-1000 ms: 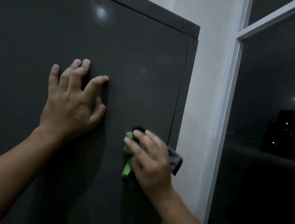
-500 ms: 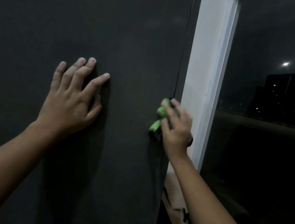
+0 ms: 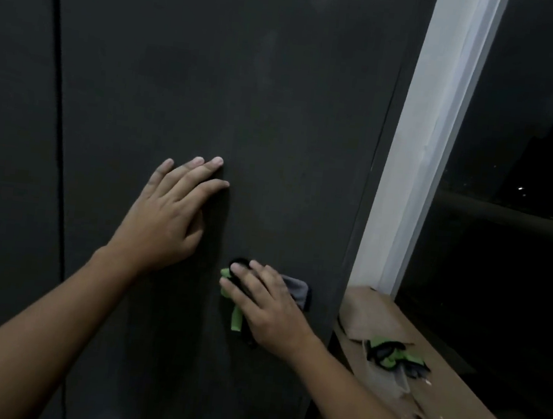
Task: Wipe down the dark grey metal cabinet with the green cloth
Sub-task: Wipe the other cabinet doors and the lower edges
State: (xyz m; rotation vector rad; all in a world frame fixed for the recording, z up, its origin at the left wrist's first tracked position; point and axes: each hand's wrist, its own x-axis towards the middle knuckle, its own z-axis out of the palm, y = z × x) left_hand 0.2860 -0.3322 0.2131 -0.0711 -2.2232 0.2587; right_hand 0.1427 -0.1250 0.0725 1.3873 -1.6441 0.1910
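The green cloth (image 3: 236,316) lies bunched low on the dark grey cabinet (image 3: 214,81) door, pinned under the flat fingers of the right hand (image 3: 267,311), the left hand (image 3: 167,217) braced spread and empty alongside; merely pressed, not gripped, it could slip free and drop.

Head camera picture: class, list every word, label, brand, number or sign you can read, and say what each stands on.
None can be read.
The cabinet door, the cloth and the cardboard box show no print.
The green and black bundle on the box is too blurred to tell.
The window shows only distant lights.
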